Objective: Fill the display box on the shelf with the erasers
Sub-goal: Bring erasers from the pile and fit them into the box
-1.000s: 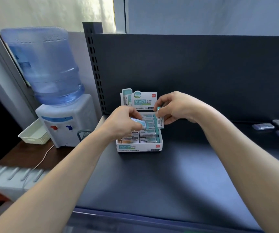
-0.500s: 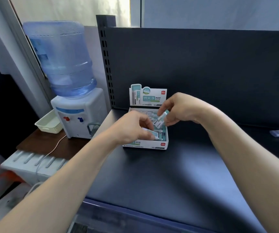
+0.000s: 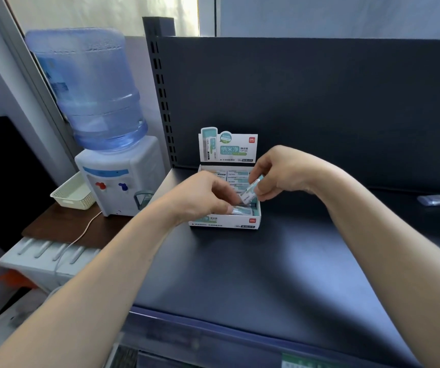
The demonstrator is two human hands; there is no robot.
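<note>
Pinching a tilted eraser (image 3: 250, 191) over the display box (image 3: 225, 223), my right hand (image 3: 280, 171) gripped it. My left hand (image 3: 200, 197) clasped another eraser (image 3: 241, 209) at the box's front row.

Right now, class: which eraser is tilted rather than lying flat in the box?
The eraser pinched in the right hand, angled over the display box at its right side. The packed erasers behind lie flat in rows.

I count 1 display box (image 3: 225, 223) on the shelf (image 3: 266, 274) and 2 erasers in my fingers: 1 in my right hand (image 3: 280, 172), 1 in my left hand (image 3: 200, 197). Beside the shelf: 1 water dispenser (image 3: 118, 179), 1 basket (image 3: 71, 193).
</note>
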